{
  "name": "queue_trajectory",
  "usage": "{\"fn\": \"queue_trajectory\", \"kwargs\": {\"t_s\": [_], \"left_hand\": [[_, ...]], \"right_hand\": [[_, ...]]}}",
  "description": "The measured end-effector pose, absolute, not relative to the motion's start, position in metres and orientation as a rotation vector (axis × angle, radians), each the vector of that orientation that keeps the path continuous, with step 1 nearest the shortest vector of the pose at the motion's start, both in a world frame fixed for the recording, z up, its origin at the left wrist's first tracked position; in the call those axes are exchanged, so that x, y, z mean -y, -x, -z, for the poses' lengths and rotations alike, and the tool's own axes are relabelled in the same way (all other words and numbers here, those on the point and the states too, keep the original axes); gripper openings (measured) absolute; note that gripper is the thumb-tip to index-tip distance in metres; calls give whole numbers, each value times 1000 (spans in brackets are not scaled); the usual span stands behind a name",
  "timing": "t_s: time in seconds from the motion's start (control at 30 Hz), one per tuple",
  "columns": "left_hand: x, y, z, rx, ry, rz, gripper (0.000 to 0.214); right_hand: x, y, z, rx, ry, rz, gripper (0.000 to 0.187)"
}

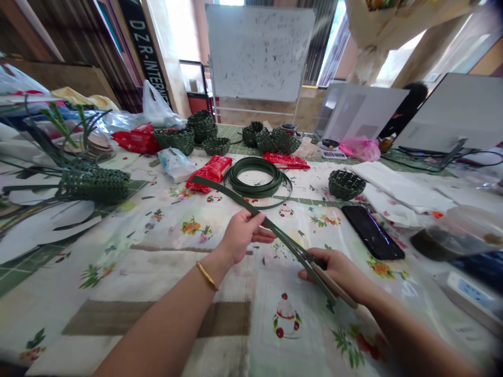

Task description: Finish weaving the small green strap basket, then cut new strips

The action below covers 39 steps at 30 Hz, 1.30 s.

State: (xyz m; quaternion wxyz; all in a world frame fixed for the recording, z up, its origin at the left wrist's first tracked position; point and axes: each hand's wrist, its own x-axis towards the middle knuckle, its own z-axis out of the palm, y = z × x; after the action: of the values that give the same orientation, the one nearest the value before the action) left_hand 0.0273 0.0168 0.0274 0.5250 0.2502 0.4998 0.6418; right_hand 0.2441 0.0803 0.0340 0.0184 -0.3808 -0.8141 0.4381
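My left hand point(244, 235), a gold bangle at its wrist, pinches a long flat dark-green strip point(231, 195) between thumb and fingers above the table. The strip slants from upper left down toward my right hand point(332, 269). Those right fingers are closed round a brown-handled tool point(334, 287), which lies along the strip's lower end. Its working end is partly hidden, so its exact kind is unclear. Near the right hand the strip appears as more than one narrow length. Beyond both hands a coil of the same green strip point(255, 191) rests on the table.
A small woven basket point(346, 185) and a black phone point(372, 231) lie to the right, near a power strip point(471, 293). An unfinished woven piece point(94, 182) with loose ends is at left. Red packets point(212, 172) and several woven baskets point(175, 140) stand farther back.
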Motion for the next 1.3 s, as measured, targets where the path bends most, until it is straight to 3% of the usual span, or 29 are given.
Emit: {"fn": "queue_trajectory", "kwargs": {"t_s": [0.3,0.53,1.3], "left_hand": [[-14,-30,-28,-1166,-655,-1539,13],[-13,-37,-32,-1165,-643,-1491,16],[-13,-37,-28,-1119,-660,-1468,9]], "right_hand": [[-79,-247,-38,2551,1134,-1420,34],[-75,-246,-40,2533,1087,-1509,25],[-69,-243,-33,2580,1059,-1362,28]]}}
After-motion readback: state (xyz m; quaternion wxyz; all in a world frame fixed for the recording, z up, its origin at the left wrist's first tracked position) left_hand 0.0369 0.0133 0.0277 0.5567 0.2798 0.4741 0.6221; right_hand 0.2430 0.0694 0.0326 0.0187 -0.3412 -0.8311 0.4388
